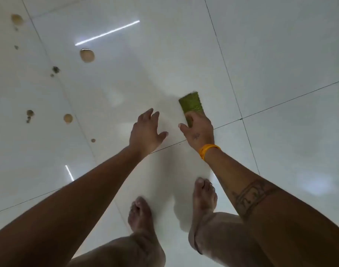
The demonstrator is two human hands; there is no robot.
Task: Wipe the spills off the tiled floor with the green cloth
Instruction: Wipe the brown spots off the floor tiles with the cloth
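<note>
- Bare skin fills the near edge: two bent legs and two bare feet, the left foot [139,212] and the right foot [204,195], planted on the white glossy tiled floor [280,54].
- Both forearms reach forward from the lower corners; the right forearm carries a dark band tattoo [255,195], and an orange-yellow wristband [208,150] circles the right wrist.
- Left hand [145,130] is spread with straight, relaxed fingers and the thumb out to the side, holding nothing; whether it touches the tile or hovers just above it cannot be told.
- Right hand [198,130], just beside the left, has its fingers curled over the near end of the green cloth [191,104], with the thumb pointing left.
- Green cloth is a folded strip lying on the tile, its far end sticking out beyond the fingers, close to a crossing of dark grout lines [241,118].
- Farther left and well apart from the cloth, tan and dark spills dot the tiles: a small round one [68,118], a dark cluster [29,115], a large tan blot [87,55], dark specks [55,70] and a far blot [17,19].
- Bright strip reflection [107,32] gleams on the far tiles.
</note>
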